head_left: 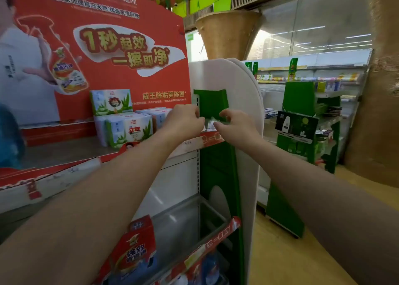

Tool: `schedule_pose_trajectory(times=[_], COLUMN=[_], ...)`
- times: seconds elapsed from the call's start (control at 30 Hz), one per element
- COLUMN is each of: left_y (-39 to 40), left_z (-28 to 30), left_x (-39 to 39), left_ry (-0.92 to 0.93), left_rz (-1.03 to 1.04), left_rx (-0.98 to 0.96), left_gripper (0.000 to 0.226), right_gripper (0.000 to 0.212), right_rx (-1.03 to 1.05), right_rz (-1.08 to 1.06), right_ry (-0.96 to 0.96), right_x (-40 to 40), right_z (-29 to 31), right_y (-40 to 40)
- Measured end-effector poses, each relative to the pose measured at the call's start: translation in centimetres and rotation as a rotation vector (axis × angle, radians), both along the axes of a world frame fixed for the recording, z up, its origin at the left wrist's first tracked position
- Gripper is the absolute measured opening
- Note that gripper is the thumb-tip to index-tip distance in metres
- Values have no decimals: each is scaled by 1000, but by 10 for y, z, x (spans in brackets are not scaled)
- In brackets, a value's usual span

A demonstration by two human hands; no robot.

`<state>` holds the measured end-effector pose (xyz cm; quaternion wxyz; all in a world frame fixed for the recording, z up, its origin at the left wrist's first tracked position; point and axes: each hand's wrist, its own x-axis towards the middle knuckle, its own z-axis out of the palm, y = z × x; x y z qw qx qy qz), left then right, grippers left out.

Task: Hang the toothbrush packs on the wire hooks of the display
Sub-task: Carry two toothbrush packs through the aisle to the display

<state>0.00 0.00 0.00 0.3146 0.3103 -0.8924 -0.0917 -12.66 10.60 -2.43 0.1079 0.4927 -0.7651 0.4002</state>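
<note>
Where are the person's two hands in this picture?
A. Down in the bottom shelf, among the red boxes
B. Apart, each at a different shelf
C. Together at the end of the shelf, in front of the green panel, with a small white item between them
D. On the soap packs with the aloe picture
C: the left hand and the right hand meet at a small white item before the green panel.
</note>
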Motion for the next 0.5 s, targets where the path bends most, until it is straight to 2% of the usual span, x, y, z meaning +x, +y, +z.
schedule_pose_trajectory(times=[0.13,0.37,0.5], left_y=[-10,-23,-26], left_z=[7,13,11], left_x=[-25,-52,-55], left_ry=[-70,-133,-116], left_rz=[94,147,187], left_rx=[41,229,259], left_gripper=[16,10,6], right_gripper=[31,36,36], right_rx=[81,221,263], right_rz=[-74,-148,-129], right_ry=[-27,-71,-120], right_x=[-17,-35,-34], right_z=[12,18,23], right_y=[-22,-58,-66])
